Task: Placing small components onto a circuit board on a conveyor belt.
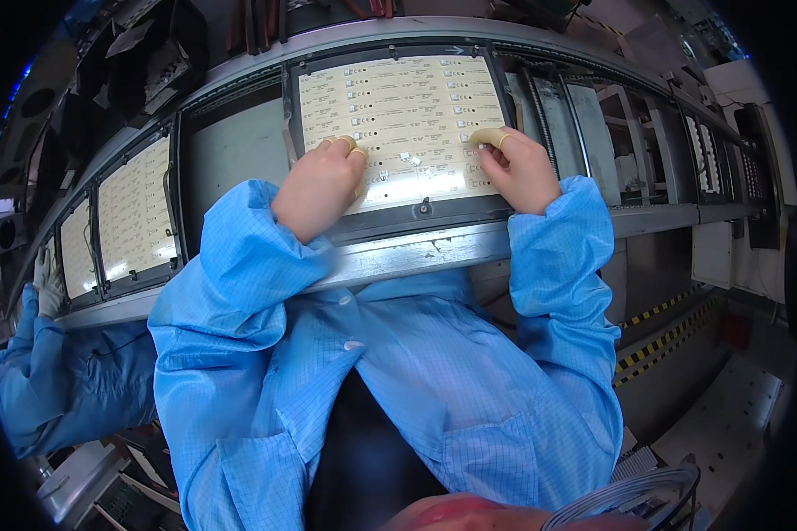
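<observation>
A pale panel of printed circuit boards (398,115) lies in a black frame (398,215) on the conveyor in front of me. Rows of small white connectors and printed marks run across it. My left hand (323,184) rests over the panel's left part, fingers curled, a yellowish finger cot on one fingertip; what is under them is hidden. At the right side, my right hand (521,173) has thumb and fingers pinched close to the board surface, also with a finger cot. Whatever it grips is too small to make out. Between the hands lie several loose white connectors (406,157).
The conveyor's metal rail (407,257) runs between my body and the panel. Further left are more framed panels (135,208), with a co-worker's gloved hand (48,281) beside them. Dark bins (155,57) stand behind the line at left. Metal rollers and bars (576,128) continue right.
</observation>
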{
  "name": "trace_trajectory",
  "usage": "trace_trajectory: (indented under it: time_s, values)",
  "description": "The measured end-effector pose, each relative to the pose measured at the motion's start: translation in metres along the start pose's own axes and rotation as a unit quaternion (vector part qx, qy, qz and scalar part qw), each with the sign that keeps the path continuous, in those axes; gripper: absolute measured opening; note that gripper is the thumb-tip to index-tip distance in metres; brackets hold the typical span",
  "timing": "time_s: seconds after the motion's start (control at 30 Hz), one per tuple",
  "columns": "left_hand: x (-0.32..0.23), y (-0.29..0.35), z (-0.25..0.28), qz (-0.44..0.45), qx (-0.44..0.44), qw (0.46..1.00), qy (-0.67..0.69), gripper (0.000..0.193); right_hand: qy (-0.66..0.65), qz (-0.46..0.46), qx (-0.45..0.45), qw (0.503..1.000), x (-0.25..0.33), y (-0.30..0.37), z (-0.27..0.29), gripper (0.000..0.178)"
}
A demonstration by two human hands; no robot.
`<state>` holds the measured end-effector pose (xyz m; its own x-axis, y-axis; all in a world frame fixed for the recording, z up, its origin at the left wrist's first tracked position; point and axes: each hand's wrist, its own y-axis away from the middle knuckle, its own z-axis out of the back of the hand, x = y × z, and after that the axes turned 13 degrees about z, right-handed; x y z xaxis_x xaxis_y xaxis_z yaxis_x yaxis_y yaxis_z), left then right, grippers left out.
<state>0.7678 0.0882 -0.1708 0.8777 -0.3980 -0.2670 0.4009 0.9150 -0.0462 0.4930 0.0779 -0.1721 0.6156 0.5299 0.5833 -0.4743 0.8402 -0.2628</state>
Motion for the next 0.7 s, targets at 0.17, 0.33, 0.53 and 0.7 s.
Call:
trace_trajectory:
  time_s: [0.17,0.33,0.53,0.7]
  values:
    - [-0.004,0.000,0.000,0.014,0.007,1.000,-0.003,0.011,-0.004,0.003,-0.014,1.000,-0.003,0.005,0.000,0.017]
    - [-0.004,-0.001,-0.001,-0.009,-0.001,1.000,-0.018,0.013,-0.009,-0.018,-0.012,1.000,0.000,0.004,-0.002,0.019]
    - [0.005,-0.003,-0.001,-0.013,0.008,0.997,0.082,0.017,0.005,-0.011,-0.007,1.000,-0.008,0.005,-0.003,0.017]
    - [-0.002,-0.008,0.004,-0.028,-0.009,0.992,0.124,0.016,0.042,0.057,0.011,0.997,-0.008,0.000,-0.008,0.015]
